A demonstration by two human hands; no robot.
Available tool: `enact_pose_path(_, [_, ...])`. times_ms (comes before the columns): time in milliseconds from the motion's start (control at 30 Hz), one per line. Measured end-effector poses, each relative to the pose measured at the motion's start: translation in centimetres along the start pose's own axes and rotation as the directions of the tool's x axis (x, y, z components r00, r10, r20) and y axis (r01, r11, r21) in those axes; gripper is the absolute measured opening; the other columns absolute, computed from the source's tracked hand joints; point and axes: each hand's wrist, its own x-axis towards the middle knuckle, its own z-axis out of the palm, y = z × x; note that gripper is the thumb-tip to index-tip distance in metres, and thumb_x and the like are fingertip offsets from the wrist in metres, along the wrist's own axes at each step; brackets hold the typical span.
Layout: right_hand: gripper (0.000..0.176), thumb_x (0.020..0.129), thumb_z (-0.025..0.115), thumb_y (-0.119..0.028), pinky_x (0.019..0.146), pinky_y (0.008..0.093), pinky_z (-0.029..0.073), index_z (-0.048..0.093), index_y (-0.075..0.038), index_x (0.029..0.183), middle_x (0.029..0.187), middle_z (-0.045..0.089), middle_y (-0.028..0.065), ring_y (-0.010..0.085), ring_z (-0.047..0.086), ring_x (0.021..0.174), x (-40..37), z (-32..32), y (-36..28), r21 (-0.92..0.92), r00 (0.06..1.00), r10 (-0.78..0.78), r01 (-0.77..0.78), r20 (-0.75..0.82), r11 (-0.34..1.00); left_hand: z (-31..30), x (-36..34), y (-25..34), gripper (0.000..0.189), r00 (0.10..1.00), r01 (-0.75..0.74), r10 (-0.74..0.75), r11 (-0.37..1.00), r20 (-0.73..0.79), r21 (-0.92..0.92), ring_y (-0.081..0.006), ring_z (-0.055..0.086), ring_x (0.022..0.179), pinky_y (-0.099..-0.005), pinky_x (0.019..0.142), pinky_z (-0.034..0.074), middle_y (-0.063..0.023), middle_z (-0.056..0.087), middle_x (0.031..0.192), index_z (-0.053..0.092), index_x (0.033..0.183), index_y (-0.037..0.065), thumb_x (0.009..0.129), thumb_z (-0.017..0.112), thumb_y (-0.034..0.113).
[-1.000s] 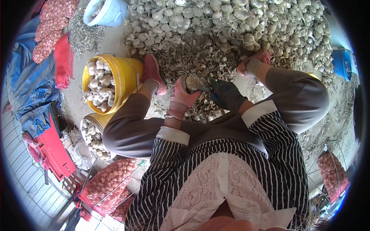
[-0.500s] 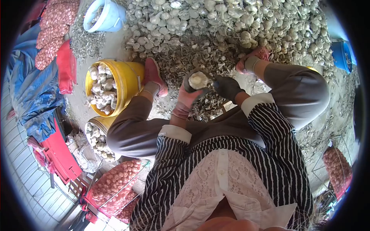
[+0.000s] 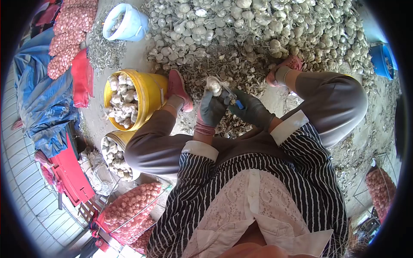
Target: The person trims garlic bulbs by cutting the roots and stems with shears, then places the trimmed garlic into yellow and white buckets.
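Observation:
Between my knees, above the litter of dry skins, my gloved left hand (image 3: 211,108) has its fingers closed around a whitish garlic bulb (image 3: 214,86), which sticks up past the fingertips. My gloved right hand (image 3: 251,110) is closed on a tool with a blue handle (image 3: 239,104). A thin part of this tool appears to reach toward the bulb, though its outline is hard to make out. Both hands are close together, the right one just beside the bulb.
A large garlic heap (image 3: 258,26) spreads ahead of my feet. On the left are a yellow bucket (image 3: 148,92) of bulbs, another full bucket (image 3: 135,174) and a pale blue bucket (image 3: 129,26). A blue bucket (image 3: 380,62) stands right; red net sacks (image 3: 133,206) lie lower left.
My left hand has turned, so the bulb now points upward beyond the fingers instead of facing me. My right hand has shifted slightly down, and the blue handle now shows. The view has shifted a little.

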Motion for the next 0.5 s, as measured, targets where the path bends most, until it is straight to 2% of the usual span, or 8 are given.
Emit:
enact_pose_path(33, [0.052, 0.089, 0.067, -0.018, 0.078, 0.0316, 0.050, 0.047, -0.007, 0.135, 0.102, 0.065, 0.0077, 0.0142, 0.058, 0.086, 0.1, 0.1, 0.2, -0.025, 1.000, -0.018, 0.017, -0.006, 1.000, -0.2, 0.0, 0.3, 0.038, 1.000, 0.002, -0.002, 1.000, 0.003, 0.002, -0.0236, 0.059, 0.108, -0.0367, 0.091, 0.047, -0.0104, 0.061, 0.114, 0.049, 0.126, 0.007, 0.095, 0.054, 0.029])
enact_pose_path(67, [0.052, 0.089, 0.067, -0.018, 0.078, 0.0316, 0.050, 0.047, -0.007, 0.135, 0.102, 0.065, 0.0077, 0.0142, 0.058, 0.086, 0.1, 0.1, 0.5, -0.023, 1.000, -0.015, 0.015, -0.006, 1.000, -0.4, 0.1, 0.5, 0.033, 0.977, 0.210, -0.152, 0.782, 0.147, -0.586, -0.0245, 0.059, 0.103, -0.0370, 0.091, 0.046, -0.0100, 0.061, 0.109, 0.051, 0.120, 0.007, 0.095, 0.052, 0.030])
enact_pose_path(100, [0.051, 0.089, 0.067, -0.018, 0.080, 0.0313, 0.049, 0.047, -0.007, 0.135, 0.103, 0.064, 0.0076, 0.0138, 0.058, 0.088, 0.0, 0.0, 0.2, -0.024, 1.000, 0.001, -0.001, 0.001, 1.000, -0.5, 0.2, 0.6, 0.030, 0.922, 0.379, -0.179, 0.224, 0.344, -0.898, -0.0255, 0.059, 0.097, -0.0373, 0.090, 0.045, -0.0095, 0.061, 0.104, 0.053, 0.114, 0.007, 0.095, 0.050, 0.030])
enact_pose_path(233, [0.050, 0.089, 0.066, -0.017, 0.082, 0.0314, 0.049, 0.047, -0.007, 0.135, 0.106, 0.064, 0.0082, 0.0137, 0.058, 0.090, 0.0, 0.1, 0.1, 0.047, 0.996, -0.087, 0.087, 0.002, 0.995, -0.4, 0.6, -0.7, 0.031, 0.944, 0.330, -0.045, 0.227, 0.328, -0.916, -0.0248, 0.058, 0.093, -0.0375, 0.088, 0.046, -0.0077, 0.059, 0.099, 0.054, 0.111, 0.007, 0.094, 0.051, 0.034])
enact_pose_path(400, [0.048, 0.090, 0.065, -0.017, 0.080, 0.0320, 0.049, 0.048, -0.006, 0.133, 0.102, 0.064, 0.0067, 0.0140, 0.058, 0.087, 0.5, 1.1, 1.4, 0.169, 0.996, -0.094, 0.094, -0.011, 0.981, 0.1, 0.0, 0.5, 0.038, 0.921, 0.283, -0.285, 0.018, 0.266, -0.959, -0.0253, 0.060, 0.094, -0.0394, 0.086, 0.048, -0.0119, 0.062, 0.110, 0.056, 0.116, 0.004, 0.091, 0.056, 0.031])
enact_pose_path(433, [0.046, 0.090, 0.064, -0.018, 0.079, 0.0318, 0.049, 0.049, -0.005, 0.131, 0.098, 0.064, 0.0057, 0.0143, 0.058, 0.086, 0.6, 1.1, 1.4, 0.220, 0.995, -0.098, 0.099, -0.012, 0.970, 0.1, 0.0, 0.2, 0.038, 0.920, 0.282, -0.288, 0.020, 0.265, -0.959, -0.0253, 0.060, 0.094, -0.0394, 0.086, 0.048, -0.0119, 0.062, 0.110, 0.056, 0.116, 0.004, 0.091, 0.056, 0.031])
enact_pose_path(467, [0.046, 0.090, 0.064, -0.018, 0.079, 0.0318, 0.049, 0.049, -0.005, 0.131, 0.098, 0.064, 0.0057, 0.0143, 0.058, 0.086, 0.6, 0.9, 1.5, 0.223, 0.995, -0.099, 0.099, -0.010, 0.970, 0.0, 0.1, 0.0, 0.033, 0.954, 0.286, -0.275, 0.701, 0.122, -0.654, -0.0234, 0.060, 0.096, -0.0383, 0.087, 0.047, -0.0097, 0.061, 0.107, 0.056, 0.112, 0.007, 0.090, 0.056, 0.031])
enact_pose_path(500, [0.043, 0.089, 0.065, -0.023, 0.077, 0.0335, 0.050, 0.052, -0.004, 0.126, 0.095, 0.066, 0.0084, 0.0184, 0.062, 0.083, 0.5, 0.3, 0.9, 0.112, 0.999, -0.013, 0.009, 0.036, 0.994, -0.1, 0.1, -0.3, 0.029, 0.986, 0.165, -0.166, 0.986, 0.032, 0.025, -0.0215, 0.059, 0.097, -0.0373, 0.087, 0.046, -0.0075, 0.061, 0.104, 0.055, 0.108, 0.011, 0.089, 0.055, 0.032])
